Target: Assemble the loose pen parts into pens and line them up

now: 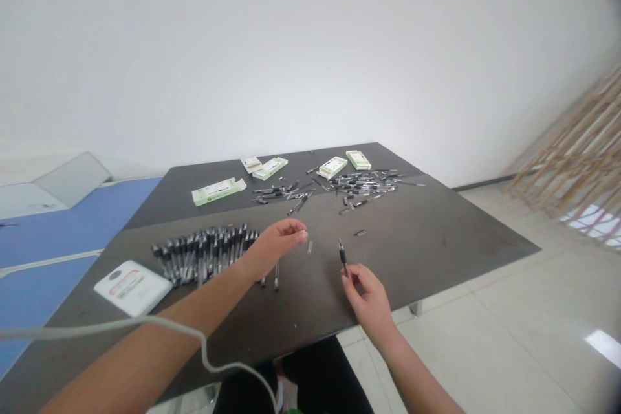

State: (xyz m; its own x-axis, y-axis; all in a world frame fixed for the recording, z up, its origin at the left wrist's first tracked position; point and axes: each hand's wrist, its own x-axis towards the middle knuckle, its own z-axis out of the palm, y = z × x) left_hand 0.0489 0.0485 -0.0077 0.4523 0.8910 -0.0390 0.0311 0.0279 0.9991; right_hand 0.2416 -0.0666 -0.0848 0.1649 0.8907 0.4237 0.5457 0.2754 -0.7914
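My right hand (367, 291) pinches an uncapped black gel pen (343, 255) near its lower end, and the tip points up and away from me. My left hand (277, 244) is closed, thumb and fingertips together above the table; whatever they hold is too small to make out. Just beside those fingertips lies a small clear pen cap (310, 247). A dark cap (359, 233) rests on the table beyond the held pen. Under and left of my left forearm, many pens (204, 249) lie side by side in a row, partly hidden by the arm.
A loose heap of pen parts (361, 184) lies toward the table's far side, with a smaller group (281, 193) left of it. Several green-and-white boxes (218, 191) stand behind. A white plastic case (132, 288) sits at left, and a pale cable (160, 320) crosses the foreground.
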